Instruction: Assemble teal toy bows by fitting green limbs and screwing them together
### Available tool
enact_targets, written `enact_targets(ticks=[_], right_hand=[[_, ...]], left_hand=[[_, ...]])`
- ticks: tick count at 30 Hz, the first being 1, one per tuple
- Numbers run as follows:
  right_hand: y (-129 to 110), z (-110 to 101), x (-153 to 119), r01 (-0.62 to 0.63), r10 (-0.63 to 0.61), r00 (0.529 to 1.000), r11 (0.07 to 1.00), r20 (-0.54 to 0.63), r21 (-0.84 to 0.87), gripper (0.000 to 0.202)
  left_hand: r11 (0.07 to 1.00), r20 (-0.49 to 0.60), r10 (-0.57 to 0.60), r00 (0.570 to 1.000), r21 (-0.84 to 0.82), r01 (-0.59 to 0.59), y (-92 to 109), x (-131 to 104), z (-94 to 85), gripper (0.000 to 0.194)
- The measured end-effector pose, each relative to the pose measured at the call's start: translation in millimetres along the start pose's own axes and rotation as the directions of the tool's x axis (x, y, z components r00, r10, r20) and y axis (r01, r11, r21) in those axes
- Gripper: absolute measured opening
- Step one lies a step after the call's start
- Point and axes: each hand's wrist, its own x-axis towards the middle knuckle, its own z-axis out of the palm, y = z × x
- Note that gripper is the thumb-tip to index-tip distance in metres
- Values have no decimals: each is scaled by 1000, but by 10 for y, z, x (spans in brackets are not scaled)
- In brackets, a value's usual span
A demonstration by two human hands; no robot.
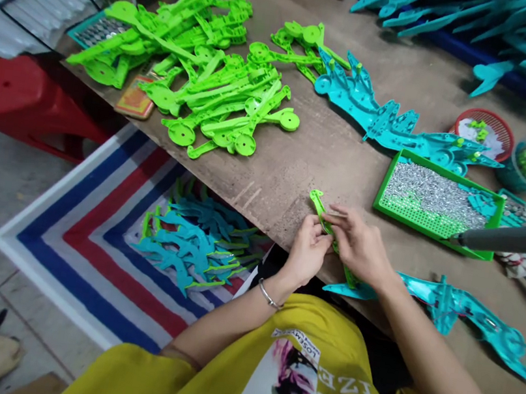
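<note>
Green tray (pixel 435 234): silver screws (pixel 424 191), teal bits at one end. Red basket (pixel 511 139): few green pieces. Left hand (pixel 309 247), right hand (pixel 355 240) meet at table edge, bent inward, fingers pinching green part (pixel 316 200) between them.

Both hands are together at the near edge, left hand (pixel 309 250) with fingers curled, bracelet on that wrist. Right hand (pixel 357 247) reaches across from the right, fingers bent and pinching.
</note>
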Motion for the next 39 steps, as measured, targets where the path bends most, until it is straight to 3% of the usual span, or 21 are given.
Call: enact_targets(ticks=[3,6,9,14,19,25,31,39], right_hand=[[34,-212,-43,-109,127,989,972,-72,208,32],[59,-399,-209,-184,201,966,977,-165,108,22],[1,-461,-456,-171,159,974,983,-160,-62,17],[-191,-236,-783,-65,23,991,943,-132,-326,15],[-229,-17,-855,-111,18,984,844,-180,-524,6],[-170,23,-848,-128,22,976,859,-215,-495,11],[-158,32,-838,-173,81,962,920,-261,-351,12],[-135,61,-843,-175,90,964,921,-248,-347,16]], left_hand=[[998,25,-57,998,-21,57,30,-4,15,30],[996,20,-87,996,2,87,56,-10,16,34],[995,21,-95,995,-3,95,68,-12,11,35],[995,32,-94,995,-37,95,71,-22,13,37],[994,57,-86,995,-60,90,77,-68,18,44],[999,101,-35,994,6,35,31,-89,16,61],[997,104,7,995,72,-15,-12,-57,6,62],[997,116,-22,993,70,14,8,-80,5,57]])
